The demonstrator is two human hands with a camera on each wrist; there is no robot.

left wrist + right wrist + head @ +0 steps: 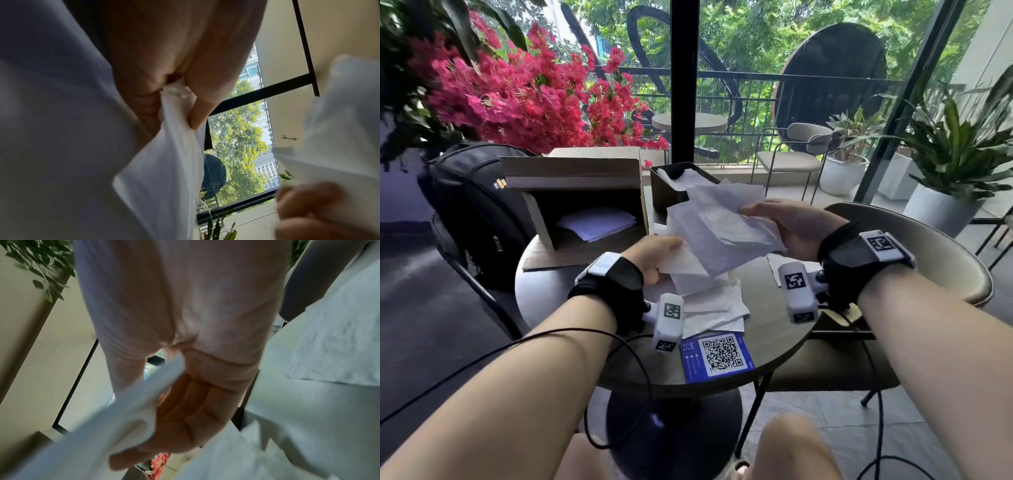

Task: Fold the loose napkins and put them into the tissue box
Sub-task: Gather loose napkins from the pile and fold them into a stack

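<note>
Both hands hold a bundle of white napkins [719, 226] in the air over the round table [767, 308]. My left hand [654, 257] pinches the bundle's lower left corner; in the left wrist view its fingers [197, 91] clamp a napkin edge [174, 129]. My right hand [777, 222] grips the right side, thumb on top, and the right wrist view shows a napkin [131, 402] lying across its curled fingers [191, 410]. More loose napkins [709, 305] lie on the table beneath. The black tissue box [671, 188] stands behind the bundle, with a napkin sticking out.
An open cardboard box [582, 202] with white sheets inside sits at the table's back left, next to a black backpack [472, 212]. A blue QR card [717, 356] lies near the front edge. A beige chair [928, 246] is on the right.
</note>
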